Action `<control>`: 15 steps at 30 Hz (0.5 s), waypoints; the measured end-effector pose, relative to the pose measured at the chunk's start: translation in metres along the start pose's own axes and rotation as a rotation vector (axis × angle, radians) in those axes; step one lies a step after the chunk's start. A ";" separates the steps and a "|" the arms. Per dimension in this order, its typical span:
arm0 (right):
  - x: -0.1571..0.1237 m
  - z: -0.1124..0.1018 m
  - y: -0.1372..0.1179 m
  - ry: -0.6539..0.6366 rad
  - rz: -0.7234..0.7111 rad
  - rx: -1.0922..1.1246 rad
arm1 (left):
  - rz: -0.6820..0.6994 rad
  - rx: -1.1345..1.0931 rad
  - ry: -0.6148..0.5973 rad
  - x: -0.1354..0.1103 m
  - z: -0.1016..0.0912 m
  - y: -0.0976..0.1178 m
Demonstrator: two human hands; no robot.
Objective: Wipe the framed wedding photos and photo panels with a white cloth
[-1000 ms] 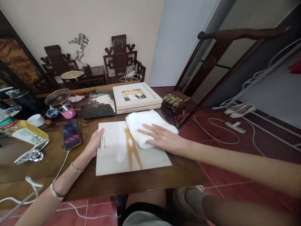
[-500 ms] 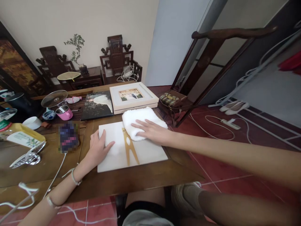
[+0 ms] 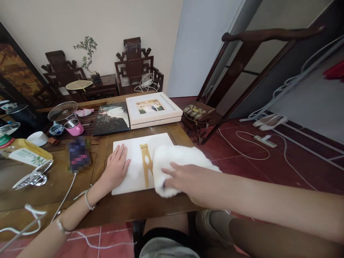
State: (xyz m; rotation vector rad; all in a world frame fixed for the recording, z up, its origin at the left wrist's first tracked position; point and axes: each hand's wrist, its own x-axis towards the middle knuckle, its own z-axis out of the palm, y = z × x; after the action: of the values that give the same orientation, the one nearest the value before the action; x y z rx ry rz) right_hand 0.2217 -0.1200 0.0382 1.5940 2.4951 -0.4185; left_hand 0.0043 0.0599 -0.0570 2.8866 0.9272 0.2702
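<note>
Wooden tabletop (image 3: 126, 208), fluffy white towel (image 3: 182, 154).

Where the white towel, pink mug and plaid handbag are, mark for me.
White towel (image 3: 185, 155): head view, on its upper face, above the right hand (image 3: 181, 179).
Pink mug (image 3: 77, 129): head view, on its outer wall.
Plaid handbag (image 3: 191, 113): head view, on its checked front.

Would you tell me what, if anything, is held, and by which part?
The right hand touches the towel at its near side; whether it grips is unclear. The left hand holds nothing.
</note>
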 end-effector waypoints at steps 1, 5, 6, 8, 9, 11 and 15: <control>-0.005 -0.006 -0.007 -0.061 -0.010 0.018 | -0.001 0.008 -0.005 0.000 -0.001 0.001; -0.014 -0.021 -0.016 -0.122 -0.004 0.041 | 0.010 0.055 -0.017 -0.002 -0.003 0.005; -0.013 -0.021 -0.012 -0.098 0.006 0.046 | 0.019 0.063 -0.024 -0.002 -0.004 0.005; -0.008 -0.020 -0.001 -0.058 0.036 0.032 | 0.033 0.073 -0.047 -0.002 -0.006 0.006; -0.004 -0.018 0.007 -0.045 0.049 0.016 | 0.035 0.075 -0.060 -0.002 -0.006 0.006; 0.007 -0.013 0.025 -0.021 0.054 -0.020 | 0.033 0.075 -0.081 -0.001 -0.008 0.005; 0.034 -0.002 0.065 0.080 0.000 -0.119 | 0.037 0.072 -0.085 -0.001 -0.011 0.006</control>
State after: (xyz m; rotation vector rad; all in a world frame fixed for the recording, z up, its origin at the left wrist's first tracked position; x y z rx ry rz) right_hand 0.2664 -0.0639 0.0208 1.5948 2.5256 -0.2052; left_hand 0.0045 0.0547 -0.0458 2.9569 0.8883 0.1190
